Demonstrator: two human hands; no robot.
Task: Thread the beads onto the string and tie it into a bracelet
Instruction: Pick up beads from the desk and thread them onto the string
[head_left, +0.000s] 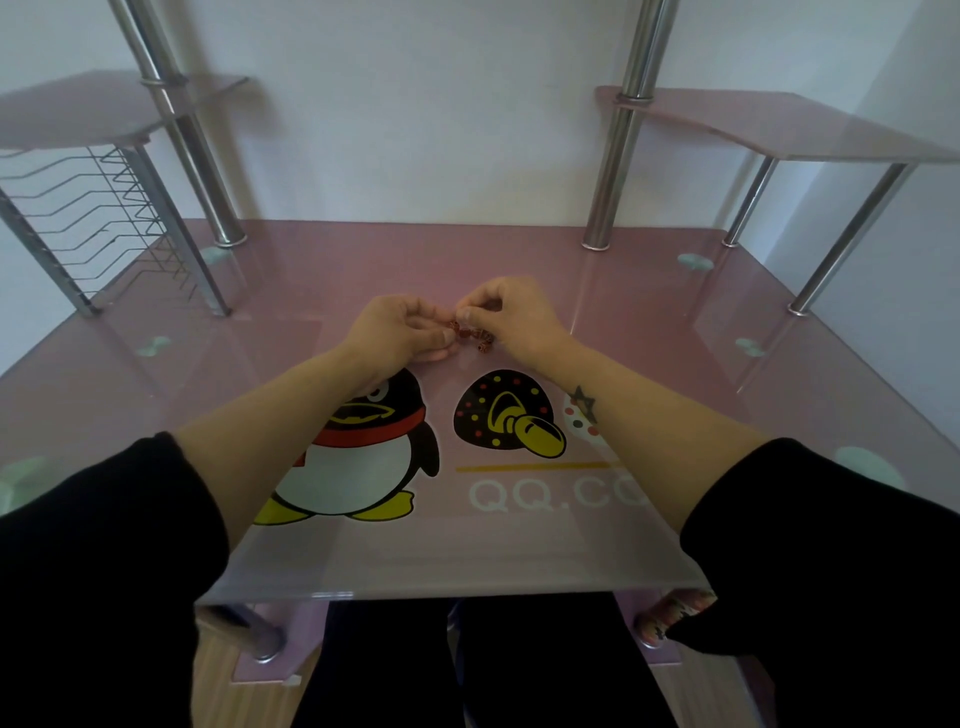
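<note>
Currently: beads (470, 335) are a short run of small red-brown pieces with dark markings, bunched between both hands low over the pink glass desk (649, 322), at 12 o'clock of the mushroom print (506, 415). Left hand (400, 330) at their 9 o'clock, fingers (441, 338) curled, pinching the near end. Right hand (511, 314) at their 2 o'clock, thumb and forefinger pinching the top bead. String too thin to make out.
</note>
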